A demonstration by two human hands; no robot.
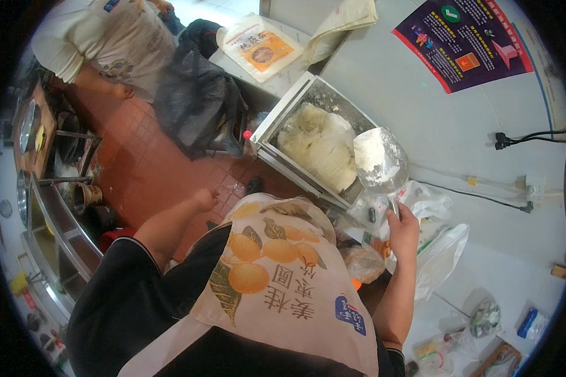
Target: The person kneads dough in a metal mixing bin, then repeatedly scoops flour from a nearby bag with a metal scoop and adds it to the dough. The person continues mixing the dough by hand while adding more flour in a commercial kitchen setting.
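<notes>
My right hand (402, 228) grips the handle of a transparent scoop (396, 165) at the right. White flour (369, 150) lies in the scoop, which is over the right edge of a metal-walled dough mixer (283, 158). Inside the mixer's rectangular tub rests a large, pale lump of dough (318, 143), with floury residue on the tub's inner walls. My left hand (206, 200) hangs low over the red tiled floor, left of my printed apron (283, 264). It appears to hold nothing, with its fingers partly curled.
Another person (118, 47) stands at the upper left beside a dark plastic bag (198, 103). Printed flour sacks (264, 49) lie on a surface behind the mixer. White plastic bags (436, 254) sit by my right arm. Black cables (471, 198) run along the wall.
</notes>
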